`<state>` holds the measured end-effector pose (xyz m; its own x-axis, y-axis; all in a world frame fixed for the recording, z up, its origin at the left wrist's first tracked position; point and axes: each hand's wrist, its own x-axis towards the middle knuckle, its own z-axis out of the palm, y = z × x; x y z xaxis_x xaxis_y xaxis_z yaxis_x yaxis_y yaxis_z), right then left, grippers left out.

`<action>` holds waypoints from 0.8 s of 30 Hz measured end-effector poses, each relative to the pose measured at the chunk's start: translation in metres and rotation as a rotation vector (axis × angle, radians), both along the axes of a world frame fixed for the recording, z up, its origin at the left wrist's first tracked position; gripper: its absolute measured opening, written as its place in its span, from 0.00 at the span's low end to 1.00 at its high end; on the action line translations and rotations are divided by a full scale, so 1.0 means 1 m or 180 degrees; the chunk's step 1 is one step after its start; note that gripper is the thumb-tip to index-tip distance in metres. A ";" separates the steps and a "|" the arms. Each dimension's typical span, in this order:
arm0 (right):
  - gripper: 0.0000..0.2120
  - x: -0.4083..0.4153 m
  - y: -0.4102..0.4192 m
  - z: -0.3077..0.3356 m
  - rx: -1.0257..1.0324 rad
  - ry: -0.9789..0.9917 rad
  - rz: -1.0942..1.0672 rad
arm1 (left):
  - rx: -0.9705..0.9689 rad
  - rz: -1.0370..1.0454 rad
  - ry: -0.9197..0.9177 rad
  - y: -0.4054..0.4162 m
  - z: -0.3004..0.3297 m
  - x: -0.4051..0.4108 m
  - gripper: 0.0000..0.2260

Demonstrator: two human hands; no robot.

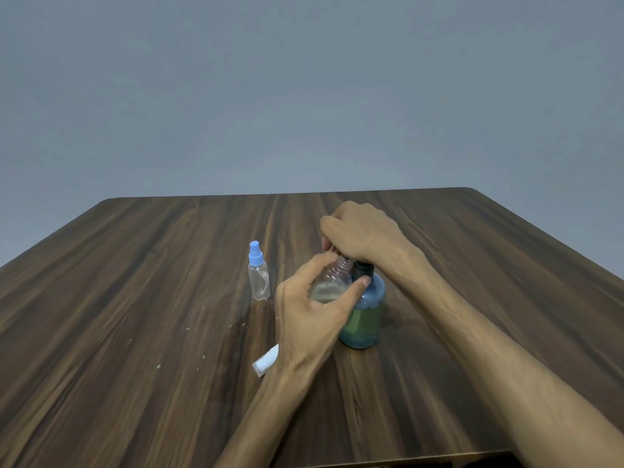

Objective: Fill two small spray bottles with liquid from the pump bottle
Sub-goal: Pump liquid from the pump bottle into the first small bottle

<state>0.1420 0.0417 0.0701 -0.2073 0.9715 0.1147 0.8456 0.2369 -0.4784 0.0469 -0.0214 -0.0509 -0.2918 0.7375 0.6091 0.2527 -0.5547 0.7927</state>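
Closest to the camera is the front edge of a dark wood-grain table, with both forearms reaching in over it from the bottom right. A few pale crumbs or flecks are scattered on the left part of the tabletop. A little further in, a white spray cap lies on its side on the wood, partly tucked behind the left wrist. The left hand is curled around a small clear spray bottle that has its top off, so the threaded neck is showing, and there's some cloudy liquid sitting in the lower part of it. Right up against it, just to the right, stands the pump bottle, blue-green with a dark collar at the top. The right hand sits on top of that one with its fingers bent down over the pump head, which is hidden under the hand, so I can't see the spout at all. The two hands are close together, almost touching. Off to the left, standing upright on its own, is the second spray bottle, clear with a blue sprayer screwed on, and it looks empty. Beyond that the table runs back to rounded far corners, and behind it is just a plain grey-blue wall.
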 end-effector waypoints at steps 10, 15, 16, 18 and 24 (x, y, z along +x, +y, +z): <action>0.17 0.000 0.011 0.028 -0.0509 0.0107 0.0394 | -0.0008 0.0034 0.0016 0.002 0.000 0.003 0.18; 0.19 -0.002 0.009 0.005 -0.0258 -0.0124 0.0313 | -0.0010 -0.0019 -0.0066 0.001 0.003 0.004 0.14; 0.19 -0.003 0.009 0.003 -0.0253 -0.0149 0.0292 | -0.0026 -0.0025 -0.0093 0.001 0.004 0.004 0.14; 0.19 -0.005 0.009 0.002 -0.0175 -0.0194 0.0278 | 0.0003 0.0025 -0.0063 0.000 0.004 0.003 0.15; 0.19 -0.002 0.009 0.005 0.0137 -0.0098 0.0264 | -0.0018 0.0079 0.0005 0.000 0.004 0.002 0.17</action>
<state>0.1404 0.0506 0.0753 -0.2911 0.9452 0.1481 0.8364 0.3266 -0.4403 0.0493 -0.0213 -0.0469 -0.3092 0.7334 0.6054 0.2677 -0.5437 0.7954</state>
